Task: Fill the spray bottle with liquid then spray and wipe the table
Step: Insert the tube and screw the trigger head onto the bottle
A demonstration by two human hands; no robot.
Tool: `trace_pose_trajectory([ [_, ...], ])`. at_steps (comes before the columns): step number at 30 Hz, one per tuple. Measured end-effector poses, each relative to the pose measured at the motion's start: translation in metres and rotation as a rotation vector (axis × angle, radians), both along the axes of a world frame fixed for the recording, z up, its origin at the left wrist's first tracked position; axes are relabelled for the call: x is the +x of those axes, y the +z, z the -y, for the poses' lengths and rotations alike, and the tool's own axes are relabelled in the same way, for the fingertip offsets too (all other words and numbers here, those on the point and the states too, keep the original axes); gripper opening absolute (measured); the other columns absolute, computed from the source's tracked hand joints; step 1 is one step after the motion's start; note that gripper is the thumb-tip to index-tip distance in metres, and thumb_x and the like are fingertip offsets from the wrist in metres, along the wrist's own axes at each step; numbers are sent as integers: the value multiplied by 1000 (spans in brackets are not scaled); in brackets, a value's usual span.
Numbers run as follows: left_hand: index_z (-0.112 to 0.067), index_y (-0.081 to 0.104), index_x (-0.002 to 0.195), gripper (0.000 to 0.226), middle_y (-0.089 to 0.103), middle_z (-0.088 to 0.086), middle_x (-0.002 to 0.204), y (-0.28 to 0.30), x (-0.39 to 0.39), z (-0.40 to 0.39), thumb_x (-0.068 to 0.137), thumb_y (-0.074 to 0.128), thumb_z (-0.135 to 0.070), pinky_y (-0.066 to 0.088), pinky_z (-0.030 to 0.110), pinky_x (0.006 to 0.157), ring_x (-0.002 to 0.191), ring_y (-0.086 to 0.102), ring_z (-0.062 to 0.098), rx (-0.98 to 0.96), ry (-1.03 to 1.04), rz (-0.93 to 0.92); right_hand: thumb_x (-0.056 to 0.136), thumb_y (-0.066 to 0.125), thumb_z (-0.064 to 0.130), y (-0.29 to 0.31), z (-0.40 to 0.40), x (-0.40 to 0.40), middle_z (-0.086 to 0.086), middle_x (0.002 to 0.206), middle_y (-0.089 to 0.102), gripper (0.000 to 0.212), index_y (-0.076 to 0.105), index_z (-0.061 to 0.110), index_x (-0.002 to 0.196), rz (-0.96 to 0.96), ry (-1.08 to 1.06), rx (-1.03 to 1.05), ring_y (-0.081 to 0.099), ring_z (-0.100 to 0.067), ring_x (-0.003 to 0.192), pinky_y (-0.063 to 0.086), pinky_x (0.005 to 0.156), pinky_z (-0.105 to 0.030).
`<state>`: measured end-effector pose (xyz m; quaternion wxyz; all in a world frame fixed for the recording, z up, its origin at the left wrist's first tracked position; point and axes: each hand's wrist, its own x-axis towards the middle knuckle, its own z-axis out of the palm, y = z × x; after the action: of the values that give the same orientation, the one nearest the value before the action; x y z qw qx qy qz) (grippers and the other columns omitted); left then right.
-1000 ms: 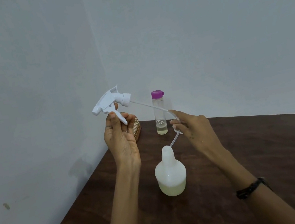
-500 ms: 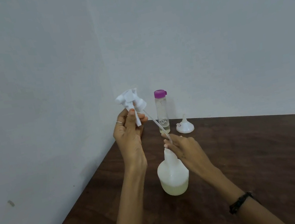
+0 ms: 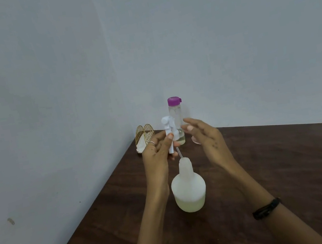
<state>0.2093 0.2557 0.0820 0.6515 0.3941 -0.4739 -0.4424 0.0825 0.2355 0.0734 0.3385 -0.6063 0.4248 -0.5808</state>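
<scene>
Lowered since half a second ago: white trigger sprayer head [image 3: 169,130], now sitting just above the neck of the spray bottle [image 3: 188,186], with most of its thin dip tube [image 3: 180,154] already fed down into the opening and only a short length showing between head and neck. Released from the tube and lifted clear: right hand [image 3: 206,137], which earlier pinched the tube at the bottle's mouth.

Standing upright near the middle of the dark brown wooden table [image 3: 283,175]: translucent white spray bottle, round-bodied with a narrow neck, holding pale yellowish liquid in its lower part only. Uncapped, the sprayer head not yet seated on it.

Gripping the sprayer head from the left: left hand [image 3: 157,154], fingers and thumb curled round the trigger and body, a ring on one finger. Hovering just to the right of the head: right hand, fingers straight and loosely spread, holding nothing, apart from both head and bottle. A dark band on the right wrist.

Behind the hands, near the table's far edge: a clear bottle with a purple cap [image 3: 176,119], upright, a little liquid at its bottom. Just right of it, mostly hidden behind the right hand: a small pale object, too hidden to identify. At the far left corner of the table, against the wall: a gold wire holder [image 3: 145,135] with something white tucked in it. Plain pale grey walls meeting in a corner behind.
</scene>
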Motion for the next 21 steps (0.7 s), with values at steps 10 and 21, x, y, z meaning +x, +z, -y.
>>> trace_pose_trajectory([
  [10,-17,66,104,18,70,3,76,-31,2,8,91,55,-23,50,17,55,53,61,4,114,-15,225,96,49,23,11,5,-3,0,126,60,28,58,25,123,-211,140,43,55,-6,112,41,79,1],
  [21,-23,65,100,14,65,-2,63,-56,10,6,92,52,-22,50,10,53,51,61,2,11,92,438,91,56,6,4,1,-11,-6,122,61,32,61,13,121,-493,119,13,53,-7,101,38,77,4],
])
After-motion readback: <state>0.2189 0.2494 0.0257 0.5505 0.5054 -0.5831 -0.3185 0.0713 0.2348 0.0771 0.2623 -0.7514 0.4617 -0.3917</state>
